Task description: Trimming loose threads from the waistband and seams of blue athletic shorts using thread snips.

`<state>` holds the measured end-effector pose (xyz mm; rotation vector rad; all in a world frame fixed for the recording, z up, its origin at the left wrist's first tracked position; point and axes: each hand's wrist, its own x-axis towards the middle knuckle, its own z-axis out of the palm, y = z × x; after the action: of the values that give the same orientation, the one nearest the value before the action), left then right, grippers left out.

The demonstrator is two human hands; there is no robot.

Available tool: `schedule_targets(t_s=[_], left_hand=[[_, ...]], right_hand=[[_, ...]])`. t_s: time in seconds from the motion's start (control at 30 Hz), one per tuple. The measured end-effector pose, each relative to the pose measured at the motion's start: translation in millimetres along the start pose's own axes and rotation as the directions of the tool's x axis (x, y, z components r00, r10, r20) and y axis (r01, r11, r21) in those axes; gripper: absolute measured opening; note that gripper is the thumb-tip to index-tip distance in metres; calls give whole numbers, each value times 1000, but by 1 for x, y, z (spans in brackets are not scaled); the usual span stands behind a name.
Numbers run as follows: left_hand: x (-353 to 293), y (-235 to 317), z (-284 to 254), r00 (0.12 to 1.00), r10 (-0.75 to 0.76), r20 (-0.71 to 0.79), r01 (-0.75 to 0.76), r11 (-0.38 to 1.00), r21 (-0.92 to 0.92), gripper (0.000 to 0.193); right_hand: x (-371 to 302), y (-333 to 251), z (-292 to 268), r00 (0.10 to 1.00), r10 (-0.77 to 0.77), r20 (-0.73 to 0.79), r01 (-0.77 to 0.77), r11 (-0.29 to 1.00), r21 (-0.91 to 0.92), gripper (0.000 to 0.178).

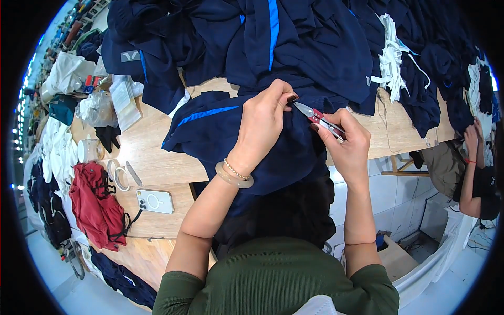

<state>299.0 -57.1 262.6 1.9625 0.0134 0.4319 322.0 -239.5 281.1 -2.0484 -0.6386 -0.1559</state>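
A navy garment with a bright blue stripe (210, 113) hangs over the table's near edge and across my lap. My left hand (266, 113) is closed in a pinch at its upper edge, fingertips bent down on the dark cloth. In my right hand (349, 140) is a pair of red-handled thread snips (319, 116), their pale blades pointing up and left. The blade tips meet the pinched spot by my left fingertips. Any thread there is too small to make out.
More navy garments (315, 47) are heaped along the far side. White strips (391, 58) lie on them at right. Leftward on the wooden table (157, 152) are a phone (155, 201), tape rolls (122, 178) and a red bag (94, 202). Another person's arm (469, 178) shows at far right.
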Motion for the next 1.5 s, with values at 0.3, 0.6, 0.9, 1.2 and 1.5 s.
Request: schedule_targets(t_s=[0.3,0.6,0.9,1.2,1.5], left_hand=[[1,0,1,1000,11,0,-11,1000,15,10],[0,0,0,1000,-28,-13,27,998,-61,13],[-27,-25,-94,848,-19,-530,107,985,135,40],[-88,-21,-68,970,-96,-222,140,971,193,41],[-93,-26,-36,983,-77,-165,128,936,329,83]], right_hand=[[2,0,-1,999,-36,-3,35,999,-38,21],[-2,4,0,1000,25,-14,-24,999,24,14],[-16,35,-9,863,461,-209,-350,842,410,28],[-10,39,8,827,558,65,-447,583,678,26],[-13,24,13,810,585,-42,-492,717,494,17]])
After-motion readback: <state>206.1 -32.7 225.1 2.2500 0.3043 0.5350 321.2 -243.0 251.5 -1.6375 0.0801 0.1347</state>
